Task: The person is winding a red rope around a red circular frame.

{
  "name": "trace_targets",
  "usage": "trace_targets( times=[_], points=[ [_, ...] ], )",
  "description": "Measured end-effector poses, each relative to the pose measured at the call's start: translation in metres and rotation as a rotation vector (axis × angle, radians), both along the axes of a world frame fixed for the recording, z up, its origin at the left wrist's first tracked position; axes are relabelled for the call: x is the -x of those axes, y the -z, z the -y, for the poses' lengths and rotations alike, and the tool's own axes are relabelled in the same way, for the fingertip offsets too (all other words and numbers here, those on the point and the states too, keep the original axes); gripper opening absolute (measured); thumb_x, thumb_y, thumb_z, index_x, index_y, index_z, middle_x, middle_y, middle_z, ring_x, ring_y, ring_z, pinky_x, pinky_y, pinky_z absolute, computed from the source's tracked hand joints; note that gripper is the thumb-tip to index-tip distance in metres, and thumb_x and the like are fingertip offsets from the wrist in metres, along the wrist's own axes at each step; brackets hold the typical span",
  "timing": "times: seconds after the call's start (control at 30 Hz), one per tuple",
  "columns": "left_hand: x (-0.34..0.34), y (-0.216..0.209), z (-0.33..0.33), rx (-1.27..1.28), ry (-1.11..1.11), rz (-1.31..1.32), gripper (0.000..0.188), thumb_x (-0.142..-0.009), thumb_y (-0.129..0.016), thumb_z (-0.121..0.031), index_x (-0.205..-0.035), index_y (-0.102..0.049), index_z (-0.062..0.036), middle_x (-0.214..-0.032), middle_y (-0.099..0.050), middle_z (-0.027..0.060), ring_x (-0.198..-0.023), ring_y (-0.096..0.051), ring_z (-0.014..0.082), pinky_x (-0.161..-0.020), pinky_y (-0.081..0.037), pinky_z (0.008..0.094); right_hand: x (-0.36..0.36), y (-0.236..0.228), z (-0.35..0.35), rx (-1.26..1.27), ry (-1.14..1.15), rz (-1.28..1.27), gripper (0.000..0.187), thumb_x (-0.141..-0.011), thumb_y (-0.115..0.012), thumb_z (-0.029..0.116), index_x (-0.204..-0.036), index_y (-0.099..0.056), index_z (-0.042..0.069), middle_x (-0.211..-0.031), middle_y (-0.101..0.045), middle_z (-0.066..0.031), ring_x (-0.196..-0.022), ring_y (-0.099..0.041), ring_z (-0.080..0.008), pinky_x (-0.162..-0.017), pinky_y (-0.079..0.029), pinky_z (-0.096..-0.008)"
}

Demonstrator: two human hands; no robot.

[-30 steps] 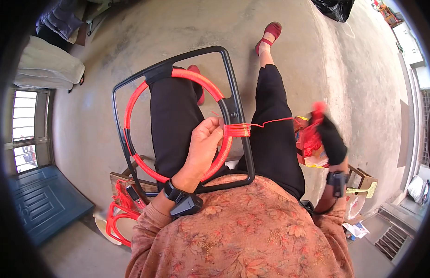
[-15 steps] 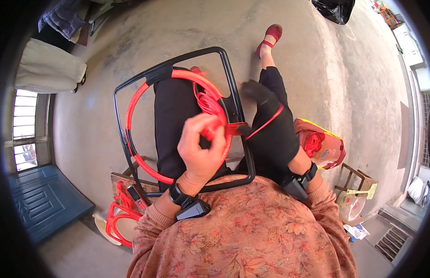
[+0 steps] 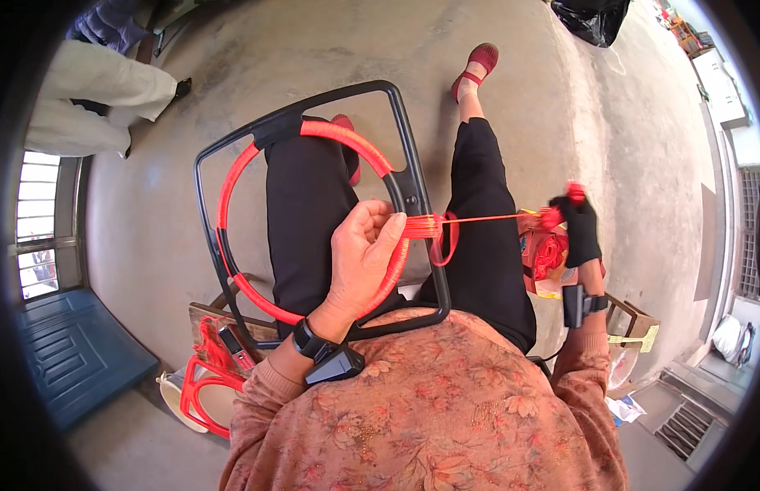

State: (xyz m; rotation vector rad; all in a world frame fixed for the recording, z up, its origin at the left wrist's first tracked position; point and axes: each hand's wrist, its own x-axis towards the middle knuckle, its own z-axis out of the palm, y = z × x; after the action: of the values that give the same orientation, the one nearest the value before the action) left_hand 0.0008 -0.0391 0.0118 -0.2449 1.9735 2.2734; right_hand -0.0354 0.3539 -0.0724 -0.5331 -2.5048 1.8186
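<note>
A black frame (image 3: 410, 135) lies across my thighs, with a round ring (image 3: 222, 196) inside it wrapped mostly in red cord. My left hand (image 3: 359, 254) is bare and closed on the ring's right side, thumb pressed against the wrapping. Red cord turns (image 3: 421, 227) run from there across to the frame's right bar, and a loose loop hangs beside it. Out to the right, my right hand (image 3: 583, 229) in a black glove is closed on a bundle of red cord (image 3: 550, 218). A taut red strand (image 3: 486, 218) stretches between the bar and that bundle.
A bag (image 3: 546, 258) with red cord inside stands by my right knee. Beside my left hip are a wooden board (image 3: 202, 315), a small handheld device (image 3: 235, 348) and a red frame piece (image 3: 196, 391). A person in pale trousers (image 3: 110, 86) stands at the far left.
My right hand has swung from beside the frame out to the right, drawing the strand taut with the cord bundle. My left hand has settled on the ring. The other person's legs have shifted.
</note>
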Motion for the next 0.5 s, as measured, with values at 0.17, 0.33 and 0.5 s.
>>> trace_targets(
  times=[0.17, 0.33, 0.5],
  points=[
    [-0.003, -0.006, 0.002, -0.14, -0.009, 0.079, 0.017, -0.096, -0.057, -0.014, -0.101, -0.055, 0.0015, -0.085, -0.065, 0.0033, -0.07, -0.056, 0.0031, -0.061, -0.045, 0.0181, -0.011, -0.021, -0.011, 0.436, 0.708, -0.088, 0.013, -0.088, -0.062, 0.011, -0.098, -0.056, 0.004, -0.072, -0.058, -0.0036, -0.063, -0.059, -0.0181, -0.065, -0.05, -0.03],
    [-0.001, -0.004, 0.003, -0.182, 0.034, 0.116, 0.019, -0.097, -0.055, -0.018, -0.106, -0.054, -0.0005, -0.088, -0.067, 0.0078, -0.068, -0.063, 0.0116, -0.061, -0.053, 0.024, -0.011, -0.006, 0.039, 0.596, -0.021, 0.079, 0.013, -0.089, -0.062, 0.017, -0.094, -0.058, 0.005, -0.075, -0.058, -0.0029, -0.066, -0.059, -0.0168, -0.067, -0.05, -0.0289],
    [-0.002, -0.008, 0.003, -0.218, 0.004, 0.149, 0.019, -0.098, -0.054, -0.018, -0.107, -0.053, -0.0014, -0.086, -0.066, 0.0077, -0.064, -0.064, 0.0132, -0.059, -0.053, 0.025, -0.011, -0.047, 0.179, 0.705, -0.545, 0.291, 0.012, -0.09, -0.06, 0.016, -0.092, -0.057, 0.004, -0.083, -0.065, -0.0081, -0.072, -0.063, -0.0197, -0.066, -0.051, -0.0317]
  ],
)
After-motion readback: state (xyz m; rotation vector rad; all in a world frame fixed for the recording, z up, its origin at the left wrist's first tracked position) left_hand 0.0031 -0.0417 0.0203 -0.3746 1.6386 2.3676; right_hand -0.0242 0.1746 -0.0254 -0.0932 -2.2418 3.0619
